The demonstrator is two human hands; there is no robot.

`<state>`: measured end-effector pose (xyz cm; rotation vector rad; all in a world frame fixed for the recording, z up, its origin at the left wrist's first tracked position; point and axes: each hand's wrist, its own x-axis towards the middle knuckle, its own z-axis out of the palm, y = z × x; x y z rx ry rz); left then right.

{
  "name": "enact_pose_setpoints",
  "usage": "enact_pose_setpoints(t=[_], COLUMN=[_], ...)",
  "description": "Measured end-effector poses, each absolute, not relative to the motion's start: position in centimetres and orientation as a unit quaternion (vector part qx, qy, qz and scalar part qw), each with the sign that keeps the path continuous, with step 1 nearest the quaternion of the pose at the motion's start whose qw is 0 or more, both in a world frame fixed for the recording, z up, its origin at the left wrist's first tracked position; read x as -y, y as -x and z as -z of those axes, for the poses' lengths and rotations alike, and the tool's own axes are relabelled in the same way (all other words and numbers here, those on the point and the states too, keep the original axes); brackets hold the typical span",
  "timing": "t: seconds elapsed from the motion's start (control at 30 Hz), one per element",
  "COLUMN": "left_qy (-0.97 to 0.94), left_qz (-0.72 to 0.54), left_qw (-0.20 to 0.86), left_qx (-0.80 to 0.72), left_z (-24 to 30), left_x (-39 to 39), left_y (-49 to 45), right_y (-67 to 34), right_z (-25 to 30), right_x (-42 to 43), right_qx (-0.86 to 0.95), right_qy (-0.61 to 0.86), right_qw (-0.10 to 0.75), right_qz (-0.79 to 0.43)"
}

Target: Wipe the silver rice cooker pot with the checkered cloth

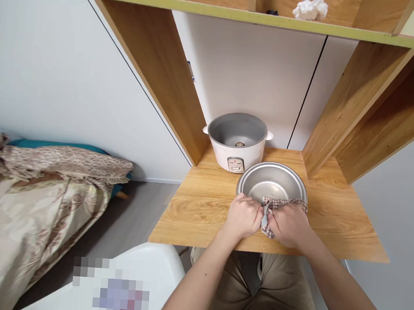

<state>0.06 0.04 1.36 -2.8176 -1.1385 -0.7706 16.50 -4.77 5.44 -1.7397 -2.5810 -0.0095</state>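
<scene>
A shiny metal inner pot [272, 181] stands on the wooden desk [203, 206] just in front of a white rice cooker body [237, 140], which is open with no lid. My left hand [242, 216] is closed at the pot's near rim. My right hand [290, 223] is closed on a patterned cloth [284, 204] draped over that rim. The two hands almost touch, and a pale strip of the cloth shows between them. I cannot tell whether the left fingers pinch the rim or the cloth.
Wooden side panels flank the desk, and a shelf overhead carries a crumpled white tissue [310, 7]. A bed with a beige blanket [30, 199] lies at the left. A white chair [127, 281] stands below the desk edge beside my knees.
</scene>
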Motion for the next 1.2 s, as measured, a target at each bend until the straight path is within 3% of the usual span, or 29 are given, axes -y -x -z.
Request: enact_pose_setpoints(t=[0.73,1.2], left_qy=[0.908,0.894], left_qz=[0.245,0.249], left_qw=[0.013,-0.012], left_qx=[0.340,0.373], left_z=[-1.5,-1.5], left_x=[-0.1,0.1], left_y=[0.2,-0.1], right_y=[-18.2,-15.2], right_z=[-5.3,-5.5], right_x=[4.4,4.8], right_qx=[0.860,0.800], right_qy=[0.510,0.600], right_qw=[0.009,-0.010], right_qz=[-0.013,-0.019])
